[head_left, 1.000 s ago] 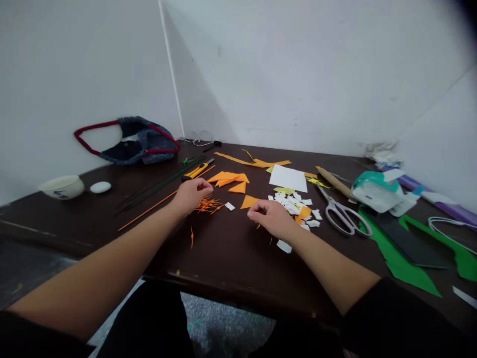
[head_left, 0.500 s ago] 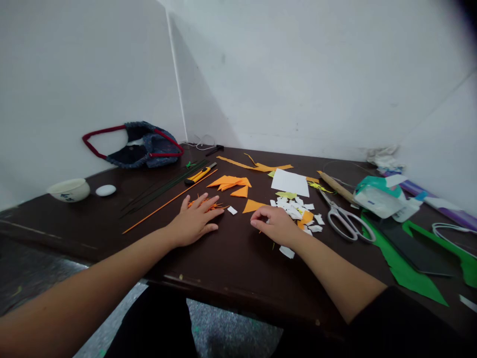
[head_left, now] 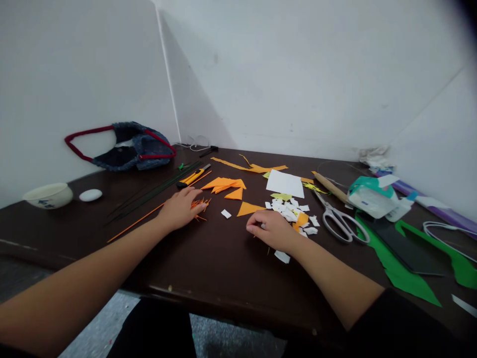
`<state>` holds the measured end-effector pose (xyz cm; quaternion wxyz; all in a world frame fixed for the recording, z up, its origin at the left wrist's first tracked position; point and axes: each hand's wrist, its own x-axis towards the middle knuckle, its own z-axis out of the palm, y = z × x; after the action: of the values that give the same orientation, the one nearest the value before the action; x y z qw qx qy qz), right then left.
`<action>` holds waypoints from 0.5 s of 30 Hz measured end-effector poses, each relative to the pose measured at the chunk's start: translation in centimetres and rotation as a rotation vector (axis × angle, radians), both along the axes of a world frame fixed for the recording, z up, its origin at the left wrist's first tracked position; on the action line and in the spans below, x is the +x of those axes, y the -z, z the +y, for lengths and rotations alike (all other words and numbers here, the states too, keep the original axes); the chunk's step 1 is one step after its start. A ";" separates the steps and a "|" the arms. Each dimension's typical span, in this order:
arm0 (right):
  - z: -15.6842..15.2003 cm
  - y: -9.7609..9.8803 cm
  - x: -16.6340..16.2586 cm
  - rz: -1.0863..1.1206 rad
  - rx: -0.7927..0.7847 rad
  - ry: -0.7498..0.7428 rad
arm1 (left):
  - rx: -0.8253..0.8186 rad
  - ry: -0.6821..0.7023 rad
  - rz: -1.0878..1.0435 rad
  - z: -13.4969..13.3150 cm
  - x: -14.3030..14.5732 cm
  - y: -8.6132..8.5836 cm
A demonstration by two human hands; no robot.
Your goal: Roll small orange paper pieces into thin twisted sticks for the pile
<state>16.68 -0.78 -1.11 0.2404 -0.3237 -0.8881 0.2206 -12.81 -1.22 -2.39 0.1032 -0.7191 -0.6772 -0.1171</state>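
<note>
My left hand (head_left: 179, 208) rests over a small pile of thin orange paper strips (head_left: 201, 205), its fingers stretched out and partly covering them. Bent fingers close my right hand (head_left: 271, 228), thumb and index tips together; what they hold, if anything, is too small to name. Just beyond the right hand lie torn white paper scraps (head_left: 290, 209) and a pointed orange paper piece (head_left: 249, 208). A small white piece (head_left: 225, 214) sits between the hands. Folded orange paper (head_left: 223, 184) lies farther back.
To the left are a yellow utility knife (head_left: 194, 175), dark thin sticks (head_left: 156, 189), a bowl (head_left: 48, 195), a white oval object (head_left: 90, 195) and a denim bag (head_left: 134, 146). To the right are scissors (head_left: 345, 223), green paper (head_left: 406, 278), a dark flat object (head_left: 404, 246) and a tissue pack (head_left: 372, 196).
My left hand has slid left across the orange strips, uncovering more of them. My right hand keeps its bent pose beside the scraps. The view has shifted slightly.
</note>
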 end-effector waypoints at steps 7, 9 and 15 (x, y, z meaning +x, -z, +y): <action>0.0 -0.2 0.1 0.041 0.061 -0.006 | -0.053 0.056 -0.066 0.7 1.1 -0.2; 0.1 -0.1 0.2 0.064 0.063 0.022 | 0.053 0.061 -0.174 -0.1 2.9 -1.9; 0.7 0.2 0.2 0.090 0.077 0.099 | -0.318 0.645 -0.797 -10.9 11.6 -5.0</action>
<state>16.92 -0.03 -1.33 0.3029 -0.3473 -0.8673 0.1883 -1.20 -12.09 2.63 -0.3131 -0.7973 -0.4178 -0.3028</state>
